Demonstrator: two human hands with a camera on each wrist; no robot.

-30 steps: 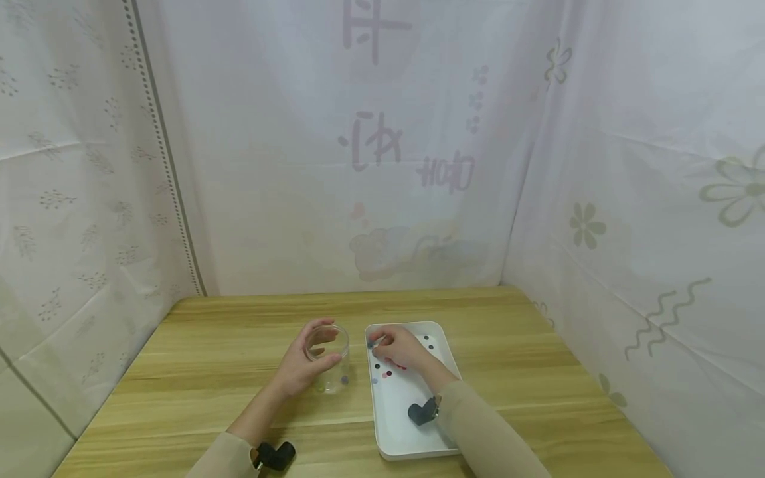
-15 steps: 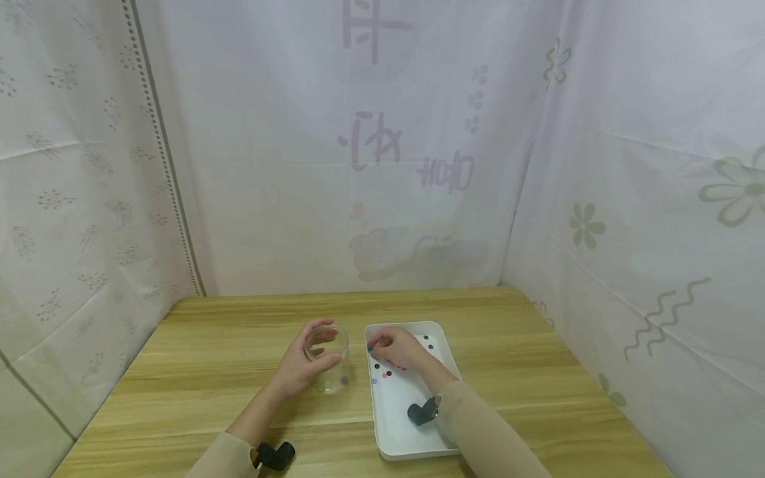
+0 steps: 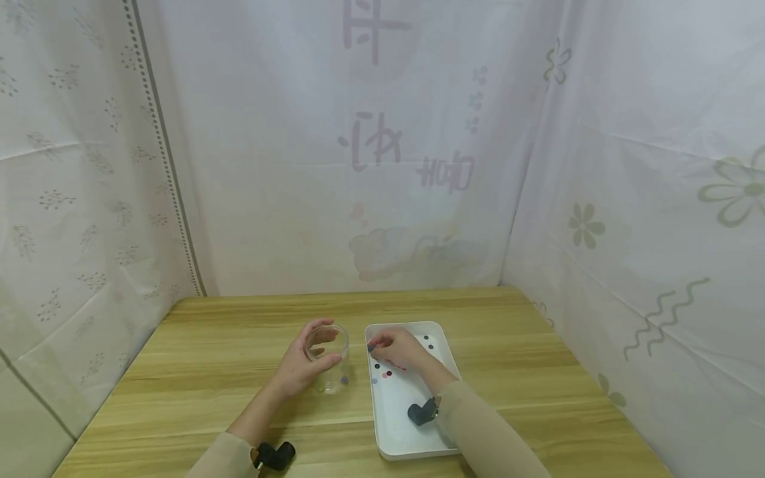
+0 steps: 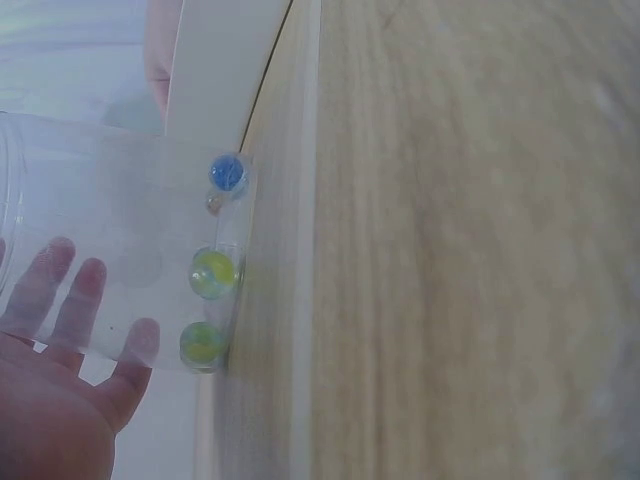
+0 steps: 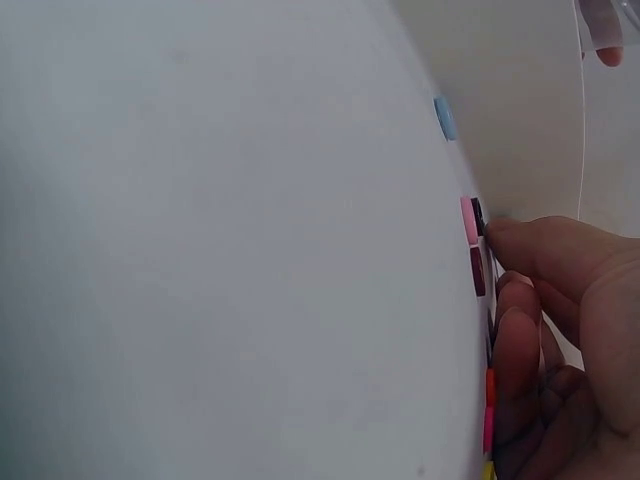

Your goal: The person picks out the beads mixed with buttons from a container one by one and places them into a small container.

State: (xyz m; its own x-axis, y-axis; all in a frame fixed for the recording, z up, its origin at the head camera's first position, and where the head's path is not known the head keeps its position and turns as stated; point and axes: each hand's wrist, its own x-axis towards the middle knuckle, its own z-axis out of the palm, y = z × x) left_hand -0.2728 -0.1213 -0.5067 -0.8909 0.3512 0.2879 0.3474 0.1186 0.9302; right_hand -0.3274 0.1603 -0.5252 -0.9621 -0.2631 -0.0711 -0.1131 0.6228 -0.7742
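My left hand grips a clear plastic cup around its side, thumb in front and fingers behind. The cup stands upright on the table. In the left wrist view a blue marble and two yellow-green marbles, one of them a marble in the middle, lie at its bottom. My right hand reaches over the white tray, thumb and index finger pinching a small dark flat disc by the left wall. Its other fingers curl down against the tray floor, partly hiding red and pink discs.
Several small discs lie in the tray: a light blue disc, a pink disc, a dark red disc, and dark discs at the far right. The tray sits right of the cup on the wooden table. Curtains hang behind and beside it.
My right thumb and index finger have drawn together around the dark disc at the tray's left wall. My left hand and the cup have stayed in place.
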